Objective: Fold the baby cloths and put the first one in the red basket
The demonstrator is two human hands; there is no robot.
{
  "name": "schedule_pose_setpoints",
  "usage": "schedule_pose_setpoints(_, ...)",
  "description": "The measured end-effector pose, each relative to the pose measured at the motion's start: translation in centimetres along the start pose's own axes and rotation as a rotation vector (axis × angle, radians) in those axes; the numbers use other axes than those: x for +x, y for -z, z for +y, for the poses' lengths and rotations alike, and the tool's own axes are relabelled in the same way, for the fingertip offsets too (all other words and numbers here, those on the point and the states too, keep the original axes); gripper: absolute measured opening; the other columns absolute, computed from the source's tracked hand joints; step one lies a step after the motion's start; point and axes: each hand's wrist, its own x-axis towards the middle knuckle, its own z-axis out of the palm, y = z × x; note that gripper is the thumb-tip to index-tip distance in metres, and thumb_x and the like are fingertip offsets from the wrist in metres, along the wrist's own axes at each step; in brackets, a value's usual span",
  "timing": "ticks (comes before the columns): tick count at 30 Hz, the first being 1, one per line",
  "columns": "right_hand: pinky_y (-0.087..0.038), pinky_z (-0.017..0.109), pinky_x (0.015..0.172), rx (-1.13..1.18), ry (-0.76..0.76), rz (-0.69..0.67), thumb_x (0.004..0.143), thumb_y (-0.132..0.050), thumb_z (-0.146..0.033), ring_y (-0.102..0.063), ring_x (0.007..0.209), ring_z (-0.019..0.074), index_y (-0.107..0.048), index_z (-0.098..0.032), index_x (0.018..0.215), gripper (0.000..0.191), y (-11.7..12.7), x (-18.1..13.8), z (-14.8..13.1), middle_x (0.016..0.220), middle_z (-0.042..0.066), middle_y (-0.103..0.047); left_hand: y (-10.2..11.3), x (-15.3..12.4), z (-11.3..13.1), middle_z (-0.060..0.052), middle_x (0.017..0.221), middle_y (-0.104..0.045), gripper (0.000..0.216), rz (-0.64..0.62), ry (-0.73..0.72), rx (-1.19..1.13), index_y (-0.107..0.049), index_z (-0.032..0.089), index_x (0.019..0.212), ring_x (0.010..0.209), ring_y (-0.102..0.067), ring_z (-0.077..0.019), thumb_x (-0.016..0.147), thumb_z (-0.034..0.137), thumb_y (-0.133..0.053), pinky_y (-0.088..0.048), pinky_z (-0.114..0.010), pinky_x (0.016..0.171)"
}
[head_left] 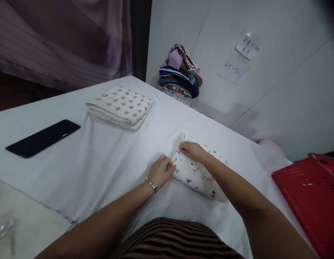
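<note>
A folded white cloth (192, 176) with small printed plants and figures lies on the white-covered table in front of me. My left hand (161, 171), with a bracelet at the wrist, pinches the cloth's left edge. Higher up on that same edge, my right hand (192, 150) has its fingers closed on the cloth, and its forearm crosses over the right part and hides some of it. Farther left on the table sits a second folded cloth (123, 104), cream with a grey leaf-like print, touched by neither hand.
A black phone-like slab (44, 138) lies on the white sheet (107, 165) at the left. Beyond the table's far edge, a stack of folded clothes (180, 77) stands against the wall. A red container (310, 190) is at the right, and a pinkish curtain (75, 43) hangs at the back left.
</note>
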Motion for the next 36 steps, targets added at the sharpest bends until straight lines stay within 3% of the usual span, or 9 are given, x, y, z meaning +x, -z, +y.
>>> schedule_pose_setpoints(9, -0.038, 0.024, 0.070, -0.123, -0.047, -0.002, 0.089, -0.040, -0.020, -0.055, 0.086, 0.0149, -0.057, -0.019, 0.093, 0.017, 0.9, 0.4, -0.7, 0.099, 0.005, -0.061, 0.0, 0.2, 0.0, 0.003, 0.069, -0.048, 0.015, 0.101, 0.043, -0.084, -0.046, 0.019, 0.063, 0.062, -0.045, -0.0102, 0.076, 0.026, -0.051, -0.035, -0.024, 0.059)
schedule_pose_setpoints(16, -0.039, 0.024, 0.069, -0.110, -0.123, -0.004, 0.087, -0.042, -0.020, -0.057, 0.085, 0.0158, -0.058, -0.020, 0.092, 0.017, 0.7, 0.9, -1.4, 0.097, 0.004, -0.063, 0.0, 0.3, -0.2, 0.003, 0.067, -0.051, 0.017, 0.039, 0.107, 0.011, -0.046, 0.019, 0.063, 0.060, -0.044, -0.0106, 0.077, 0.029, -0.050, -0.033, -0.024, 0.056)
schedule_pose_setpoints(24, -0.042, 0.028, 0.087, 0.047, -0.217, 0.031, 0.086, -0.043, -0.023, -0.058, 0.097, 0.0175, -0.057, -0.022, 0.116, 0.033, 0.2, 0.9, 1.2, 0.110, 0.004, -0.064, 0.3, 0.1, -0.2, 0.003, 0.069, -0.055, 0.017, -0.009, 0.137, 0.016, -0.049, 0.020, 0.072, 0.062, -0.048, -0.0123, 0.076, 0.036, -0.054, -0.032, -0.025, 0.056)
schedule_pose_setpoints(30, -0.043, 0.028, 0.079, -0.036, -0.328, 0.002, 0.088, -0.041, -0.026, -0.061, 0.088, 0.0181, -0.053, -0.024, 0.121, 0.036, 0.5, 1.4, 3.0, 0.096, 0.003, -0.068, 0.3, 0.1, -0.4, 0.002, 0.067, -0.055, 0.015, -0.019, 0.113, 0.009, -0.050, 0.020, 0.072, 0.061, -0.048, -0.0125, 0.078, 0.034, -0.051, -0.033, -0.025, 0.056)
schedule_pose_setpoints(36, -0.042, 0.027, 0.072, -0.144, -0.340, -0.004, 0.088, -0.040, -0.027, -0.060, 0.088, 0.0196, -0.056, -0.023, 0.114, 0.030, 1.0, 2.2, 2.9, 0.098, 0.004, -0.068, 0.2, 0.1, -0.5, 0.002, 0.065, -0.054, 0.016, -0.016, 0.087, 0.022, -0.049, 0.021, 0.072, 0.061, -0.048, -0.0130, 0.080, 0.034, -0.048, -0.031, -0.025, 0.055)
